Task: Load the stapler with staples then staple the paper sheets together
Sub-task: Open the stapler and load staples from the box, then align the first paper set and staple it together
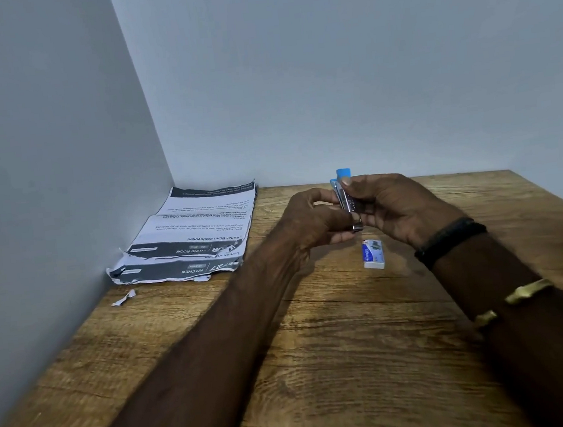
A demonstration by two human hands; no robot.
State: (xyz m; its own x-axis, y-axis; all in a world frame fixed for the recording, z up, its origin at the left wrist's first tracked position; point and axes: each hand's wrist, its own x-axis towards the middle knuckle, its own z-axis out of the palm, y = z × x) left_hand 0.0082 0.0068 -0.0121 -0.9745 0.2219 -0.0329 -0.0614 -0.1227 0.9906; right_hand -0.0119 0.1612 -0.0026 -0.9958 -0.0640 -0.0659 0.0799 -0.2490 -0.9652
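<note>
A small blue and metal stapler (346, 196) is held upright above the wooden table (337, 345), blue end up. My right hand (396, 207) grips it from the right, thumb on its upper part. My left hand (311, 220) pinches its metal side and lower end from the left; whether staples are between those fingers is hidden. Just below the hands a small white and blue staple box (373, 255) lies flat on the table. The printed paper sheets (196, 235), torn at the near edge, lie to the left against the wall.
Grey walls (62, 165) close the table at the left and back, forming a corner behind the sheets. A torn paper scrap (124, 298) lies near the left wall. The table's right edge runs diagonally at the far right.
</note>
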